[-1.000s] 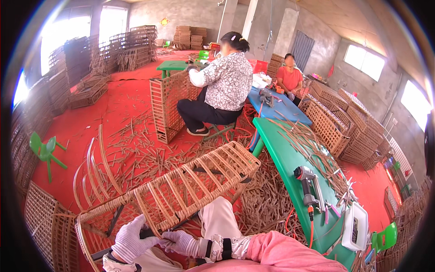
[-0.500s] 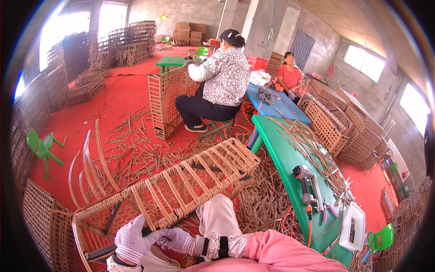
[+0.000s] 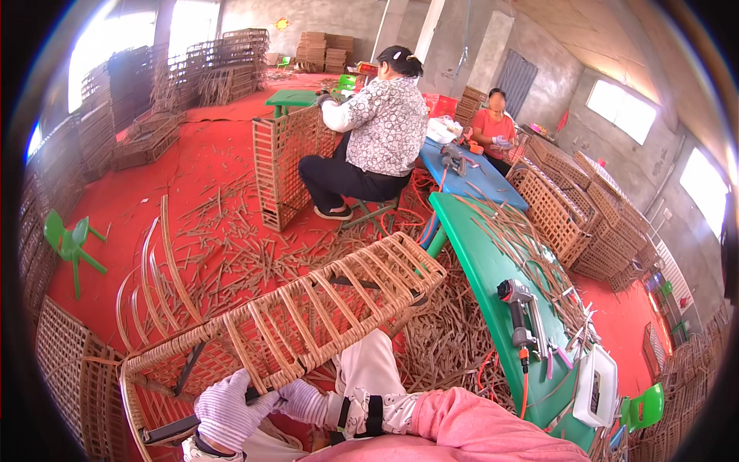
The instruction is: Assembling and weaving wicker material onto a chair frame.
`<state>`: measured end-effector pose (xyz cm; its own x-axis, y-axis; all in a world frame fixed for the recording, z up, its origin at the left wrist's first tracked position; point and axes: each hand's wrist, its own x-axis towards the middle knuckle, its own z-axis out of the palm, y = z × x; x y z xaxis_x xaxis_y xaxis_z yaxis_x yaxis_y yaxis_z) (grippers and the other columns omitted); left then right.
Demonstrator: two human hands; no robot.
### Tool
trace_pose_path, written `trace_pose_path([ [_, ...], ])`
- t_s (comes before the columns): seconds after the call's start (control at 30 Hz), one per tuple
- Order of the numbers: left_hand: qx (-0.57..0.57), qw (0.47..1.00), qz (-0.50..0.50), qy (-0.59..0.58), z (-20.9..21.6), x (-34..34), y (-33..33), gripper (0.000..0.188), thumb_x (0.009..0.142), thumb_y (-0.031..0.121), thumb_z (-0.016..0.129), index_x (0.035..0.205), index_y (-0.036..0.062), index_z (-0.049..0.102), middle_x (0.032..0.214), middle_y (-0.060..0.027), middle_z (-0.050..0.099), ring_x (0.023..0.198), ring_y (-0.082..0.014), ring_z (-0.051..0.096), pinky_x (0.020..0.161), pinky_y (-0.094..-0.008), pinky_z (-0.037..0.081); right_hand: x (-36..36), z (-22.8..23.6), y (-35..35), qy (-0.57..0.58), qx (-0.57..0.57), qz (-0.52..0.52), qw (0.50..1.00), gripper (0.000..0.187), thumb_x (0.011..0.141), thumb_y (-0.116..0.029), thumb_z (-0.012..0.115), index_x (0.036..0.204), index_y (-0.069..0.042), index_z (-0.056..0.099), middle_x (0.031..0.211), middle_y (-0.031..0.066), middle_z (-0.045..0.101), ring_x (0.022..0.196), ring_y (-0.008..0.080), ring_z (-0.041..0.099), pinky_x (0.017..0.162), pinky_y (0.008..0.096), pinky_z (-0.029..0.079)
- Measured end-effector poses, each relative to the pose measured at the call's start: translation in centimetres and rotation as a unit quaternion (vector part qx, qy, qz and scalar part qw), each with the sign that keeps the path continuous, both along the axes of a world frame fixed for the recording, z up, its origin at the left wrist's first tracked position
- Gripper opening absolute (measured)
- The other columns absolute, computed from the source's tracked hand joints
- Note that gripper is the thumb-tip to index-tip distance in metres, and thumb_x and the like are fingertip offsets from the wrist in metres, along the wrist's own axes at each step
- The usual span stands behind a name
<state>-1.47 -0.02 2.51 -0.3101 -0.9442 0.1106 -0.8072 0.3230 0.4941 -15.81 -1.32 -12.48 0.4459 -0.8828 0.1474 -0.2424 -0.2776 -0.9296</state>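
Note:
A brown woven rattan basket [image 3: 331, 312] on a dark metal frame lies on its side across my lap, tilted up toward the right. My left hand [image 3: 231, 412], in a striped glove, is closed round its near edge, beside a dark frame bar [image 3: 173, 428]. Close against it is my right hand [image 3: 302, 402], gloved alike and closed at the same edge. What its fingers pinch is hidden behind my left hand and the basket. Several loose long strips [image 3: 154, 281] curve up from the basket's far left side.
To my right a green table [image 3: 493, 308] bears a nail gun [image 3: 523, 316], brown strips [image 3: 539, 266] and a white plastic box [image 3: 596, 385]. Strip scraps [image 3: 439, 339] cover the floor ahead. A seated co-worker [image 3: 377, 123] handles another basket [image 3: 285, 169]; a second person [image 3: 496, 131] sits farther back.
My hands keep their hold at the basket's edge, with only a slight shift of the fingers. The basket tilts a little differently. The far person's hands have risen.

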Motion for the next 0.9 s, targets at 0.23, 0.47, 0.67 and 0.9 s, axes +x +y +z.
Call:
trace_pose_path([
  [0.23, 0.027, 1.0, 0.003, -0.006, -0.2, 0.0, 0.1, 0.035, 0.07, 0.039, 0.072, 0.085, 0.0093, 0.063, 0.062, -0.0086, 0.064, 0.061, -0.0279, 0.065, 0.057, -0.0371, 0.051, 2.0, -8.3, -4.8, 0.107, -0.295, -0.056, 0.948, 0.025, 0.085, -0.024, 0.05, 0.099, -0.004, 0.059, 0.081, 0.0156, 0.062, 0.075, 0.0344, 0.061, 0.073, 0.0435, 0.049],
  [0.47, 0.065, 0.995, -0.018, 0.068, 0.7, 0.3, 0.1, 0.034, 0.072, 0.035, 0.072, 0.094, 0.01, 0.065, 0.066, -0.0101, 0.065, 0.063, -0.0285, 0.065, 0.059, -0.0367, 0.052, 1.2, -2.1, -4.3, -0.016, -0.189, 0.014, 0.982, 0.022, 0.084, -0.023, 0.052, 0.092, -0.004, 0.06, 0.075, 0.0134, 0.06, 0.069, 0.0337, 0.059, 0.066, 0.0446, 0.048],
  [0.67, 0.133, 0.989, -0.023, 0.066, 1.2, 0.9, -0.2, 0.032, 0.073, 0.032, 0.072, 0.092, 0.0063, 0.065, 0.067, -0.0127, 0.064, 0.064, -0.028, 0.065, 0.059, -0.0352, 0.051, 0.7, 0.7, -4.6, -0.054, -0.111, 0.041, 0.991, 0.02, 0.082, -0.022, 0.054, 0.084, -0.004, 0.061, 0.072, 0.0122, 0.059, 0.066, 0.033, 0.058, 0.061, 0.0447, 0.046],
  [0.9, 0.123, 0.978, -0.069, 0.15, 0.6, 1.8, -0.5, 0.02, 0.08, 0.016, 0.063, 0.091, -0.0003, 0.063, 0.066, -0.0144, 0.062, 0.057, -0.0244, 0.062, 0.055, -0.0312, 0.048, -0.2, -0.9, -3.9, -0.021, -0.143, 0.025, 0.989, 0.016, 0.08, -0.02, 0.055, 0.079, -0.005, 0.06, 0.068, 0.0113, 0.057, 0.063, 0.0315, 0.056, 0.058, 0.0435, 0.044],
])
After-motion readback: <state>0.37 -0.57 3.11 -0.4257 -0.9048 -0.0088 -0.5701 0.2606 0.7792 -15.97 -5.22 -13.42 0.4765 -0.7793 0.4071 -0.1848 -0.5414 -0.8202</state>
